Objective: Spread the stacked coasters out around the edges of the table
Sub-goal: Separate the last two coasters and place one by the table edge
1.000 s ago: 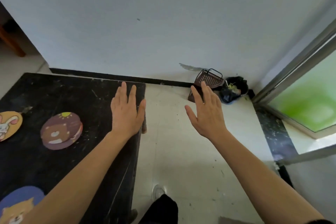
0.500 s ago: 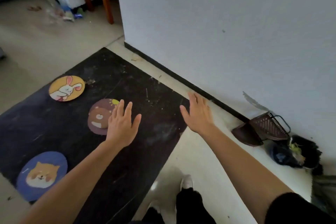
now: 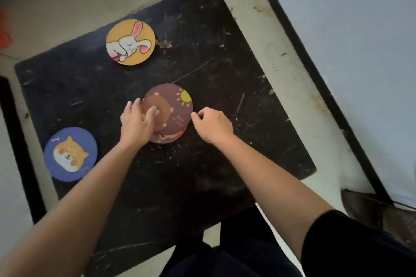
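Both hands (image 3: 135,123) (image 3: 212,125) now down at coaster stack (image 3: 177,110).

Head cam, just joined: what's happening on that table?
A person is working on a stack of coasters in the middle of a black table. The left hand rests on the brown bear coaster on top; the right hand pinches at the stack's right edge. A rabbit coaster and a dog coaster already lie singly near the edges.
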A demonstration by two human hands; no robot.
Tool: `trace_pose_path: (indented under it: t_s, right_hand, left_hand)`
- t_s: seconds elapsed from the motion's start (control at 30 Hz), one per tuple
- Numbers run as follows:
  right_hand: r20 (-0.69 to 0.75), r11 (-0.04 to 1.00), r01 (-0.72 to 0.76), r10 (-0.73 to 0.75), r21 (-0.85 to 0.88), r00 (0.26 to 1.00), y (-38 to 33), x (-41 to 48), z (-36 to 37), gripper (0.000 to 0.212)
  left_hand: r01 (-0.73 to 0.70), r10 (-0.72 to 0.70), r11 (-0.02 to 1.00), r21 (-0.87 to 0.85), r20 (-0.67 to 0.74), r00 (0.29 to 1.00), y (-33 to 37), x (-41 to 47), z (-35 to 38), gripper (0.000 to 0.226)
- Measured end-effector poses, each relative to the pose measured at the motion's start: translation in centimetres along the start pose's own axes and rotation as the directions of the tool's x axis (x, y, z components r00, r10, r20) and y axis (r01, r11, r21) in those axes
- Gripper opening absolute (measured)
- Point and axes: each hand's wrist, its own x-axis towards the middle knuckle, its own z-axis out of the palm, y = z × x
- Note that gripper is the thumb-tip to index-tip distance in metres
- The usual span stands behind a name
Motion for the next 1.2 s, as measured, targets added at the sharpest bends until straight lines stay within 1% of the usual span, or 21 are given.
trace_pose_path:
  t_s: [0.07, 0.13, 0.23, 0.3, 0.37, 0.4, 0.47, 0.53, 0.6, 0.67, 0.73, 0.8, 0.83, 0.87, 0.93, 1.0, 1.03, 1.07, 1.13, 1.2]
  right_hand:
    - [0.08, 0.999, 0.028, -0.024, -0.044, 0.997, -0.4, 1.7, 0.0, 0.045]
    - [0.16, 0.998, 0.044, -0.036, -0.045, 0.986, -0.6, 3.1, -0.1, 0.04]
    - [0.236, 1.0, 0.018, -0.023, 0.023, 0.972, -0.8, 4.4, 0.2, 0.03]
    - [0.28, 0.995, -0.016, -0.012, 0.098, 0.96, -0.5, 4.7, 0.4, 0.03]
    - [0.28, 0.983, -0.03, -0.022, 0.179, 0.96, -0.1, 4.6, 0.6, 0.03]
    - [0.261, 0.976, -0.021, -0.037, 0.217, 0.965, 0.1, 4.5, 0.7, 0.024]
    - [0.219, 0.954, -0.024, -0.044, 0.298, 0.975, 0.8, 4.1, 0.9, 0.013]
    - [0.22, 0.906, -0.078, -0.017, 0.417, 0.975, 1.3, 3.1, 0.9, 0.015]
    - [0.26, 0.834, -0.161, 0.022, 0.527, 0.965, 1.8, 2.3, 0.7, 0.022]
    - [0.271, 0.796, -0.198, 0.045, 0.572, 0.962, 2.3, 0.9, 0.6, 0.032]
    - [0.244, 0.79, -0.198, 0.063, 0.58, 0.968, 2.7, -0.7, 0.5, 0.048]
    - [0.227, 0.771, -0.198, 0.072, 0.605, 0.971, 3.2, -2.7, 0.8, 0.062]
    - [0.233, 0.746, -0.2, 0.062, 0.635, 0.971, 3.6, -3.8, 1.0, 0.064]
    - [0.239, 0.72, -0.199, 0.047, 0.665, 0.97, 3.9, -5.0, 1.3, 0.063]
    - [0.242, 0.693, -0.183, 0.013, 0.697, 0.97, 4.7, -7.1, 1.9, 0.05]
    - [0.239, 0.701, -0.159, -0.016, 0.695, 0.971, 5.6, -9.0, 2.7, 0.034]
    - [0.237, 0.709, -0.154, -0.02, 0.688, 0.971, 6.3, -10.0, 3.2, 0.029]
    - [0.232, 0.726, -0.147, -0.018, 0.672, 0.973, 7.0, -10.9, 3.8, 0.027]
    - [0.202, 0.8, -0.109, -0.016, 0.591, 0.979, 8.6, -12.5, 5.1, 0.027]
    - [0.174, 0.885, -0.055, -0.029, 0.463, 0.984, 10.0, -13.6, 6.2, 0.037]
  left_hand:
    - [0.069, -0.069, 0.997, -0.041, -0.014, 0.997, 0.5, 1.6, 0.6, 0.065]
    - [0.135, -0.137, 0.988, -0.076, -0.022, 0.99, 0.9, 2.6, 1.3, 0.065]
    - [0.19, -0.195, 0.98, -0.063, -0.078, 0.978, 1.2, 3.1, 2.3, 0.062]
    - [0.205, -0.215, 0.974, -0.092, -0.114, 0.97, 1.3, 2.8, 2.7, 0.061]
    - [0.209, -0.227, 0.969, -0.129, -0.146, 0.963, 1.3, 2.4, 2.7, 0.061]
    - [0.204, -0.223, 0.972, -0.118, -0.178, 0.958, 1.5, 2.2, 2.7, 0.059]
    - [0.159, -0.18, 0.982, -0.104, -0.245, 0.953, 1.9, 1.4, 2.7, 0.043]
    - [0.111, -0.148, 0.984, -0.139, -0.287, 0.947, 2.2, 0.3, 2.9, 0.026]
    - [0.09, -0.15, 0.975, -0.205, -0.299, 0.943, 2.4, -0.9, 3.0, 0.021]
    - [0.029, -0.139, 0.929, -0.368, -0.275, 0.951, 2.4, -2.9, 2.8, 0.017]
    - [-0.023, -0.131, 0.861, -0.509, -0.265, 0.955, 2.0, -5.3, 2.2, 0.012]
    - [-0.042, -0.142, 0.785, -0.618, -0.246, 0.959, 1.4, -8.2, 1.8, 0.016]
    - [-0.041, -0.154, 0.737, -0.674, -0.227, 0.962, 0.9, -9.8, 1.6, 0.015]
    - [-0.029, -0.171, 0.689, -0.724, -0.201, 0.965, 0.2, -11.5, 1.7, 0.013]
    - [0.022, -0.205, 0.611, -0.791, -0.131, 0.97, -1.6, -14.5, 2.1, 0.009]
    - [0.066, -0.24, 0.568, -0.82, -0.088, 0.967, -3.5, -17.2, 3.1, 0.009]
    - [0.091, -0.267, 0.563, -0.822, -0.077, 0.961, -4.5, -18.3, 4.0, 0.009]
    - [0.126, -0.301, 0.568, -0.814, -0.063, 0.952, -5.6, -19.3, 5.0, 0.011]
    - [0.218, -0.366, 0.591, -0.777, -0.017, 0.93, -7.7, -21.1, 7.2, 0.016]
    - [0.305, -0.403, 0.604, -0.736, 0.047, 0.914, -9.3, -22.5, 9.5, 0.025]
